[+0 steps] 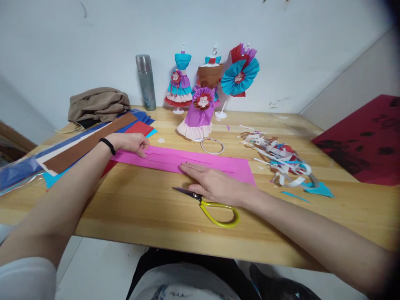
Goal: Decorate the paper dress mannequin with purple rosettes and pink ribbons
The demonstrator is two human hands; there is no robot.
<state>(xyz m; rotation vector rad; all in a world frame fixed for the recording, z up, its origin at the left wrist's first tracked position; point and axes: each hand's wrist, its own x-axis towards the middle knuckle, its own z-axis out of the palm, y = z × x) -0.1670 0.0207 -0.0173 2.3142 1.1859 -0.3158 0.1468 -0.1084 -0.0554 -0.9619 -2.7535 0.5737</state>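
Note:
A long strip of pink crepe paper (165, 159) lies across the table, with crease lines along its length. My left hand (133, 143), with a black band at the wrist, has its fingers curled at the strip's far edge near the left end and grips the paper there. Stretched out flat, my right hand (209, 181) rests on the strip's near edge, holding nothing. Yellow-handled scissors (218, 210) lie just below it, partly under the thumb.
Coloured paper sheets (90, 143) and a brown cloth (98, 104) lie at left. A flask (146, 83), small paper dresses on stands (179, 83) and a white ring (212, 146) are behind the strip. Paper scraps (278, 156) lie at right, near a red panel (362, 139).

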